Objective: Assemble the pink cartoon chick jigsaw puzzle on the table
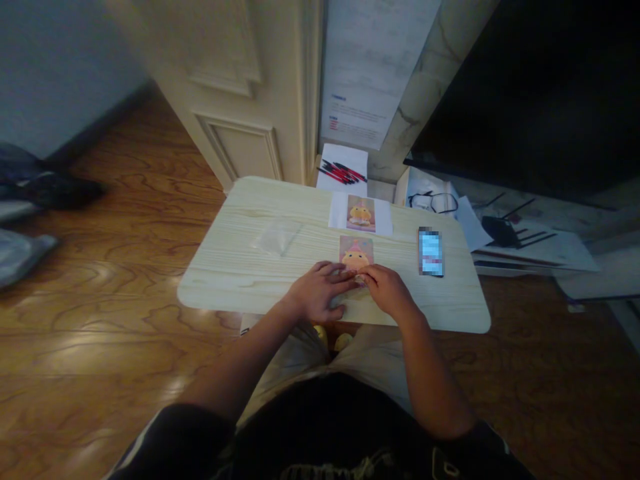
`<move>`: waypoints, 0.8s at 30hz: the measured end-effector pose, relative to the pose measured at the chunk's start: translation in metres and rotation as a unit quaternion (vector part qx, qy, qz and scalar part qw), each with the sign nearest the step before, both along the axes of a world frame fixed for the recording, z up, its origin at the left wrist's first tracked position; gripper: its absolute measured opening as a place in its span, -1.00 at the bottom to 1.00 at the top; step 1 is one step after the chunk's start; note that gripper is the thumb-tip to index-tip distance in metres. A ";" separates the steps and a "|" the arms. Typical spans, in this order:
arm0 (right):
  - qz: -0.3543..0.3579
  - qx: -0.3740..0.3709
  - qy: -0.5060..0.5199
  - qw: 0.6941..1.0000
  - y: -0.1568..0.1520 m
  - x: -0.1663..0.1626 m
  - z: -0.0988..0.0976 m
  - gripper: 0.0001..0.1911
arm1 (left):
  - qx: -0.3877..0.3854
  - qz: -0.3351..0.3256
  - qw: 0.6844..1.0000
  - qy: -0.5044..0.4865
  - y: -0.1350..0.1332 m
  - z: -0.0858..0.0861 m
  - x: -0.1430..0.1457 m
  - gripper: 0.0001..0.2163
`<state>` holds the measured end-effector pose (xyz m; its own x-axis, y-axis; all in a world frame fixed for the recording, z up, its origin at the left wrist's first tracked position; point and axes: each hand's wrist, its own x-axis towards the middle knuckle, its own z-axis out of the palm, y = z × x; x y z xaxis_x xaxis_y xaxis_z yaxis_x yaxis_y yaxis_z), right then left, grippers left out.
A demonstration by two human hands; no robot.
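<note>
A small picture card (pixel 357 248) with a yellow cartoon figure in a pink hat lies on the pale wood-grain table (pixel 225 267). Its lower part is covered by my hands. My left hand (pixel 320 292) rests flat with fingers stretched across the card's lower edge. My right hand (pixel 386 287) is closed, thumb and fingers pinched together at the card's lower right, touching the left fingertips; what is between them, if anything, is too small to tell. Just beyond, a white sheet (pixel 384 217) carries a similar printed picture (pixel 361 213).
A clear plastic bag (pixel 278 237) lies on the left of the table, a phone (pixel 431 252) on the right. Behind the table, red and black pens (pixel 343 172) lie on paper beside a box (pixel 425 181) with glasses (pixel 434 201). A black router (pixel 501 232) stands further right.
</note>
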<state>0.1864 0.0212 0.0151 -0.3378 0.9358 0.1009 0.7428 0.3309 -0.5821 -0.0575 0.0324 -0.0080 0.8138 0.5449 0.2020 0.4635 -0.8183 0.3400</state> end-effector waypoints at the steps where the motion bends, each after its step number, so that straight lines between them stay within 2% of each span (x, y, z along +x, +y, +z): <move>1: -0.015 -0.005 0.017 1.000 -0.001 0.000 0.000 -0.76 | -0.001 0.003 1.000 0.000 0.000 0.000 0.000 -0.33; 7: -0.096 -0.025 0.087 0.991 -0.006 0.008 0.006 -0.78 | 0.000 0.004 1.000 -0.005 -0.002 0.000 -0.001 -0.37; 16: -0.153 -0.111 0.222 0.957 -0.009 0.019 -0.007 -0.73 | 0.022 -0.007 1.000 -0.003 -0.002 0.005 0.002 -0.38; 19: -0.147 -0.099 0.192 0.965 -0.010 0.016 -0.004 -0.77 | 0.021 -0.004 1.000 -0.017 -0.002 0.005 0.002 -0.42; 24: -0.099 -0.095 0.099 0.986 -0.008 0.011 0.001 -0.90 | 0.016 0.044 0.998 -0.045 -0.004 0.001 -0.001 -0.51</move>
<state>0.1975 0.0133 0.0164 -0.1380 0.9898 -0.0366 0.6478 0.0623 -0.7593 -0.0587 0.0287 -0.0074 0.7411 0.6050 0.2912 0.5021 -0.7873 0.3577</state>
